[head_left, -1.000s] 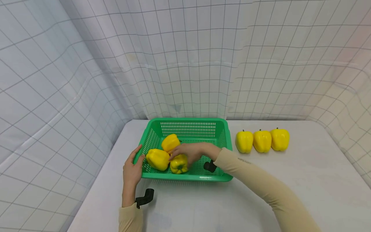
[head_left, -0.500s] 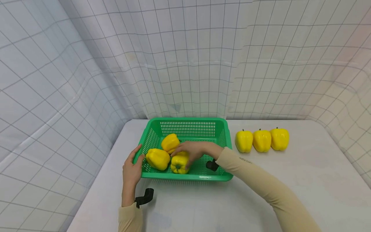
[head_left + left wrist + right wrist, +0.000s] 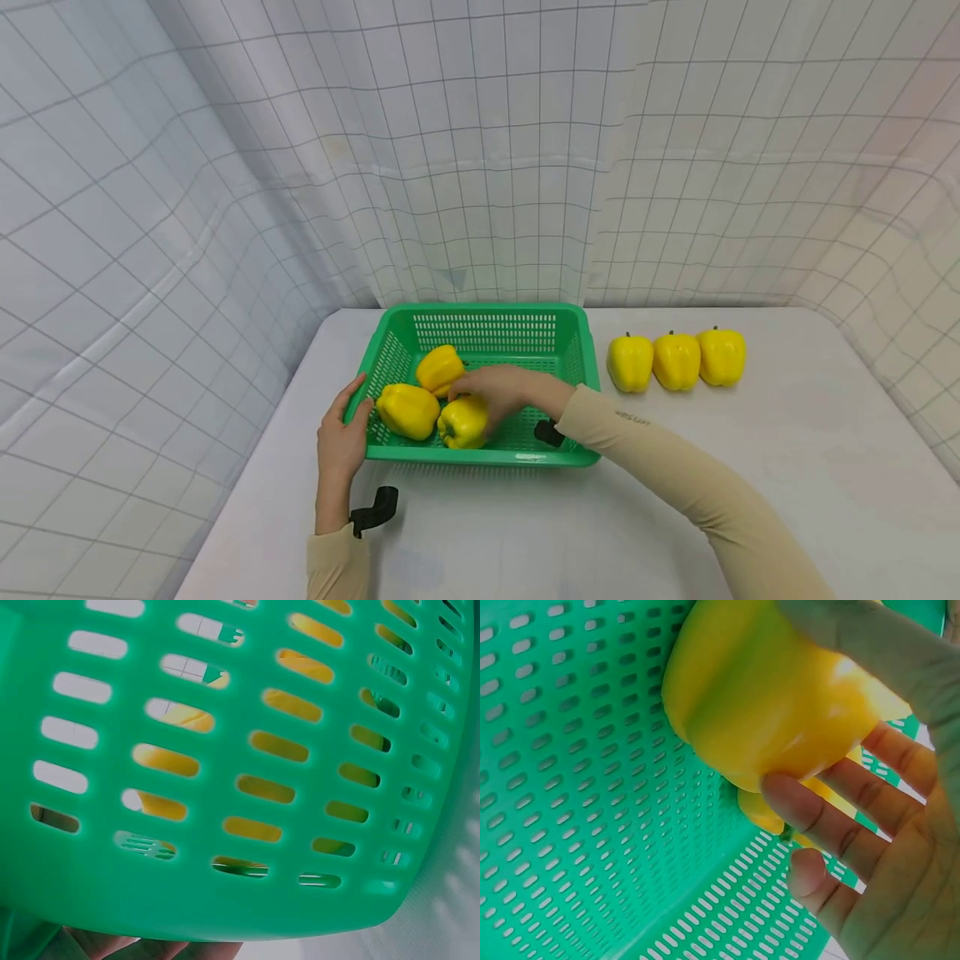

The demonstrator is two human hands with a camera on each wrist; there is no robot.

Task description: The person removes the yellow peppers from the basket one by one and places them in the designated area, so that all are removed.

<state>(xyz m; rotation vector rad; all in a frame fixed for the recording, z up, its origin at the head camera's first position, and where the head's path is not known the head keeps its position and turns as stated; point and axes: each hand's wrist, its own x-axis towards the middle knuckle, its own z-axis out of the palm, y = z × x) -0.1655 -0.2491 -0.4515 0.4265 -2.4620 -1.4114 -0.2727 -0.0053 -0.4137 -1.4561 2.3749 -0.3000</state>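
A green plastic basket [image 3: 487,456] with slotted walls stands on the table. My left hand [image 3: 342,446] grips its left rim near the front corner; in the left wrist view, fingertips [image 3: 157,949] show past the basket's edge. Inside the basket, my right hand [image 3: 501,390] holds a yellow bell pepper [image 3: 462,423] near the front wall. The right wrist view has the thumb on one side of this pepper [image 3: 772,697] and the fingers on the other. Two more yellow bell peppers lie in the basket's left part, one at the front left [image 3: 408,412] and one behind [image 3: 440,369].
Three yellow bell peppers stand in a row on the white table to the right of the basket: a left one [image 3: 630,363], a middle one [image 3: 677,362] and a right one [image 3: 722,357]. A white gridded curtain [image 3: 480,167] surrounds the table's back and sides.
The pepper under my right hand has turned, its lobed end swinging from the front toward the left. The right hand has shifted only slightly. My left hand stays on the rim.
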